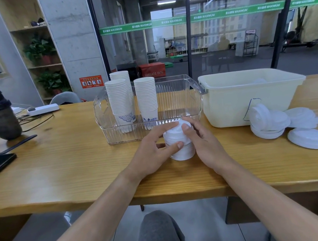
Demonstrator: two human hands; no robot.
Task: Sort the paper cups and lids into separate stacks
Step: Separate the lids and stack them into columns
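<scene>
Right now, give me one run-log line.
left hand: holds lid stack | right hand: holds same | cup stacks: in clear bin | loose lids: on table

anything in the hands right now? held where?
Both hands grip one stack of white lids standing on the table: left hand on its left side and top, right hand on its right side and top.

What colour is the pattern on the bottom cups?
Blue, on the bottom paper cups in the clear bin, seen from the head view.
</scene>
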